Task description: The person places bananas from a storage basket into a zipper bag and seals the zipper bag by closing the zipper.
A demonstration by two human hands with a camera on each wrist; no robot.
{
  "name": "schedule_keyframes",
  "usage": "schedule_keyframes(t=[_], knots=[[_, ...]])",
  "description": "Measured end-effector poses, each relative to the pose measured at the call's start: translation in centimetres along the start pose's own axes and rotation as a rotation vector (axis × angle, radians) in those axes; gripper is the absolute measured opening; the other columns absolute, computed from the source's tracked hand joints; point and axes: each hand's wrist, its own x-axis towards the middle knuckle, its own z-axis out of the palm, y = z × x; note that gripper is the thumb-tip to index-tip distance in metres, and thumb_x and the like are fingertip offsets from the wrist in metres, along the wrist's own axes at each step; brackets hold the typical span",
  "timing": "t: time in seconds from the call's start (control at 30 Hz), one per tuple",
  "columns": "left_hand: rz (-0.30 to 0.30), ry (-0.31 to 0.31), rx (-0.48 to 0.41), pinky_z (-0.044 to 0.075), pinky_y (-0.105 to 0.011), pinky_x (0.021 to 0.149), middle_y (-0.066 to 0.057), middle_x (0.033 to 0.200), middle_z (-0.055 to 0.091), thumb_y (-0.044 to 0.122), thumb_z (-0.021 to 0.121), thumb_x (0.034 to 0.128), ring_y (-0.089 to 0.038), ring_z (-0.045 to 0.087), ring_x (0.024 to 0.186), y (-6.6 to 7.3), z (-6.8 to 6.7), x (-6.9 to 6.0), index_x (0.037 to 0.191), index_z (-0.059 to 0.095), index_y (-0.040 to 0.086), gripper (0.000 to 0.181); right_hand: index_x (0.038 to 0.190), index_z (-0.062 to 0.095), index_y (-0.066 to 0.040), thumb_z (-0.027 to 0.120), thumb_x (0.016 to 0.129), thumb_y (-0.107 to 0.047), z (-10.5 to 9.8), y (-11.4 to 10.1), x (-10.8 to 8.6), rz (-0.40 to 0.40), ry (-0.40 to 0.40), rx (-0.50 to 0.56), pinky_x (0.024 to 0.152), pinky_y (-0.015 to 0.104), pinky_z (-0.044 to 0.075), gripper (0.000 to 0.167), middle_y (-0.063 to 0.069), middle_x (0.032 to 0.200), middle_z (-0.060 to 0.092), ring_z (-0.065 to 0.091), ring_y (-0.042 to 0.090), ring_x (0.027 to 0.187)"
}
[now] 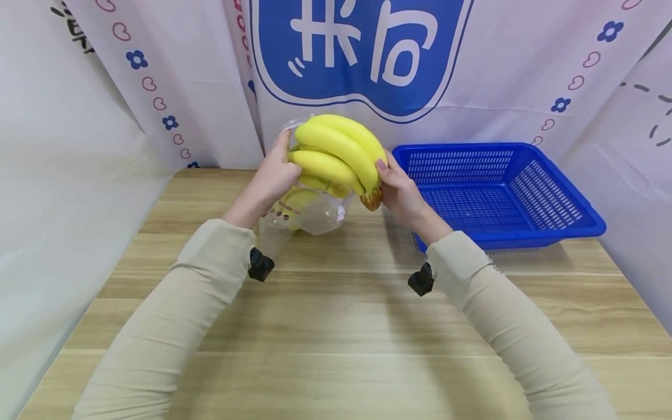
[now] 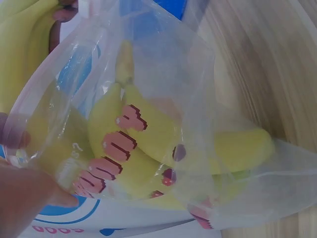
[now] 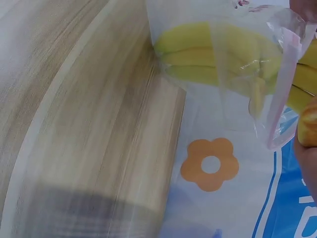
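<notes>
Left hand [image 1: 276,169] and right hand [image 1: 403,191] are gripping curved yellow bananas [image 1: 341,146]. Floppy clear plastic bag [image 1: 319,217] might be catching, making them drop.

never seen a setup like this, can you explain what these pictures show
No machine here: just a person's bare left hand and right hand. The wide picture is taken from the head, looking forward and down; the two closer ones from the left and right wrists. The right hand holds a bunch of bananas near its stem; the left, at the other end, also seems to grip the edge of a clear printed zip bag. More bananas show inside that bag. On the wood-grain table, to the right, sits a blue plastic basket.
</notes>
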Motion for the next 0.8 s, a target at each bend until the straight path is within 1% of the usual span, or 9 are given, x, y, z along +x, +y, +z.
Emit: schedule_keyframes(t=[0.13, 0.2, 0.3, 0.37, 0.5, 0.6, 0.67, 0.73, 0.8], knots=[[0.008, -0.049, -0.144, 0.004, -0.041, 0.124, -0.006, 0.163, -0.007, -0.01, 0.038, 0.0795, -0.021, 0.004, 0.15, 0.2, -0.2, -0.1, 0.153, -0.01, 0.012, 0.091, 0.147, 0.021, -0.012, 0.03, 0.1, -0.027, 0.1, -0.1, 0.3, 0.002, -0.008, -0.088, 0.087, 0.027, 0.04, 0.051, -0.003, 0.105, 0.047, 0.048, 0.01, 0.092], [0.01, -0.062, -0.181, 0.004, -0.041, 0.124, -0.005, 0.163, -0.009, -0.012, 0.038, 0.0783, -0.021, 0.002, 0.15, 0.2, -0.3, -0.2, 0.153, -0.011, 0.013, 0.093, 0.149, 0.02, -0.012, 0.032, 0.099, -0.027, 0.0, -0.2, 0.4, 0.004, -0.016, -0.123, 0.087, 0.027, 0.04, 0.054, -0.002, 0.109, 0.046, 0.048, 0.011, 0.093], [0.01, -0.068, -0.2, 0.004, -0.041, 0.124, -0.003, 0.162, -0.012, -0.013, 0.038, 0.0774, -0.019, -0.002, 0.15, 0.2, -0.4, -0.3, 0.153, -0.011, 0.014, 0.094, 0.15, 0.021, -0.011, 0.033, 0.099, -0.027, -0.1, -0.4, 0.7, 0.011, -0.026, -0.15, 0.087, 0.027, 0.041, 0.054, -0.002, 0.11, 0.047, 0.049, 0.011, 0.093], [0.017, -0.062, -0.184, 0.007, -0.042, 0.124, -0.003, 0.163, -0.01, -0.012, 0.039, 0.078, -0.019, 0.001, 0.15, 0.2, -0.4, -0.3, 0.154, -0.008, 0.015, 0.093, 0.149, 0.022, -0.01, 0.032, 0.099, -0.027, -0.2, -0.6, 0.8, 0.018, -0.027, -0.155, 0.085, 0.028, 0.041, 0.054, -0.002, 0.107, 0.048, 0.049, 0.011, 0.091], [0.066, -0.035, -0.082, 0.006, -0.043, 0.124, -0.005, 0.163, 0.0, -0.011, 0.04, 0.0772, -0.021, 0.004, 0.15, 0.2, -0.3, -0.3, 0.155, 0.001, 0.015, 0.091, 0.148, 0.023, -0.009, 0.036, 0.099, -0.031, -0.5, -0.8, 0.7, 0.014, -0.043, -0.156, 0.083, 0.027, 0.041, 0.055, -0.002, 0.104, 0.048, 0.048, 0.011, 0.089], [0.113, 0.001, 0.005, 0.005, -0.041, 0.124, -0.008, 0.162, 0.008, -0.009, 0.042, 0.0754, -0.022, 0.007, 0.15, 0.4, -0.2, -0.4, 0.154, 0.008, 0.012, 0.089, 0.148, 0.024, -0.009, 0.048, 0.094, -0.046, -0.7, -0.6, 0.7, -0.01, -0.066, -0.151, 0.077, 0.025, 0.043, 0.07, -0.002, 0.102, 0.049, 0.05, 0.01, 0.085], [0.137, 0.015, 0.014, 0.006, -0.039, 0.124, -0.009, 0.162, 0.011, -0.01, 0.041, 0.0739, -0.021, 0.009, 0.15, 0.5, -0.2, -0.3, 0.154, 0.01, 0.01, 0.088, 0.148, 0.024, -0.008, 0.055, 0.088, -0.055, -0.6, -0.4, 0.8, -0.02, -0.08, -0.154, 0.076, 0.024, 0.044, 0.082, -0.002, 0.102, 0.05, 0.051, 0.009, 0.084], [0.158, 0.019, 0.008, 0.007, -0.036, 0.124, -0.009, 0.162, 0.012, -0.011, 0.039, 0.0727, -0.019, 0.01, 0.15, 0.7, -0.1, -0.3, 0.154, 0.01, 0.008, 0.088, 0.148, 0.025, -0.007, 0.055, 0.089, -0.054, -0.4, -0.4, 0.9, -0.016, -0.081, -0.161, 0.078, 0.023, 0.045, 0.082, -0.002, 0.105, 0.05, 0.052, 0.009, 0.086], [0.171, 0.012, -0.001, 0.007, -0.035, 0.124, -0.009, 0.162, 0.012, -0.013, 0.038, 0.0714, -0.019, 0.011, 0.149, 0.9, -0.1, -0.3, 0.154, 0.01, 0.007, 0.089, 0.149, 0.026, -0.006, 0.05, 0.095, -0.042, 0.1, -0.5, 1.1, 0.009, -0.058, -0.178, 0.081, 0.022, 0.045, 0.069, 0.0, 0.11, 0.05, 0.052, 0.008, 0.09]])
